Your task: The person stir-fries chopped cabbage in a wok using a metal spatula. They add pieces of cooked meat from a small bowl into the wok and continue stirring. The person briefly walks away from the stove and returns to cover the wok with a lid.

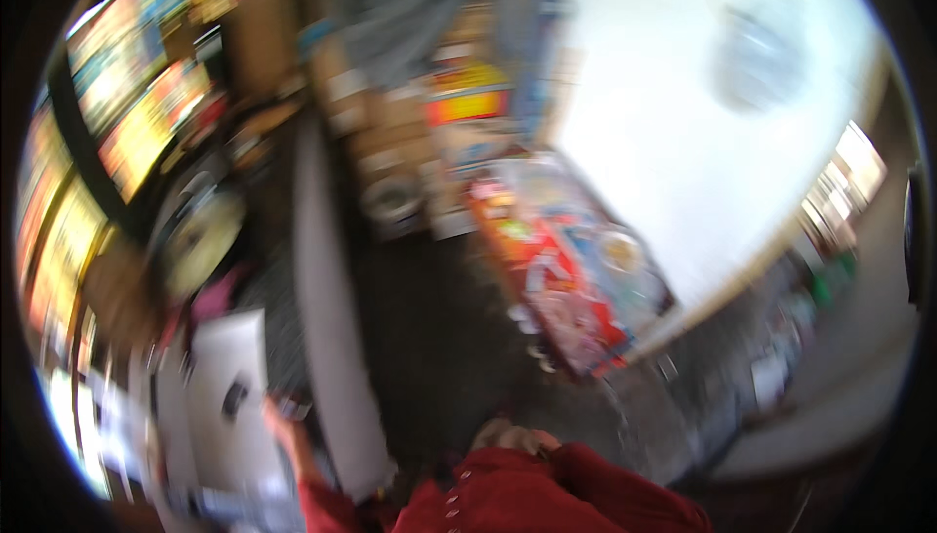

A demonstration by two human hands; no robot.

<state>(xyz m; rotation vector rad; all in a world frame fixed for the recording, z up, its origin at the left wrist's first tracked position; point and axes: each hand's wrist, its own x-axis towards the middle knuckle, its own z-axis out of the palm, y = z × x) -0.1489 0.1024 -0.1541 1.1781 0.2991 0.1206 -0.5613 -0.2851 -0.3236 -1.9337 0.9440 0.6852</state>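
My left hand point(280, 416) reaches forward from a red sleeve at the lower left, beside a white open box or tray point(238, 430) on a dark counter point(274, 299). A small dark thing point(234, 395) lies in the white box. Something small and dark is at my left fingertips; blur hides whether they grip it. My right hand point(545, 441) is low near my body, at the front of my red buttoned top, mostly hidden, its fingers unclear.
Stacked cardboard boxes point(392, 119) stand ahead. Right of the dark floor point(424, 328) is a low display of colourful packets point(549, 262) by a white wall point(659, 130). Shelves of bright packs point(139, 123) rise at the left, near a round pale-faced item point(205, 240).
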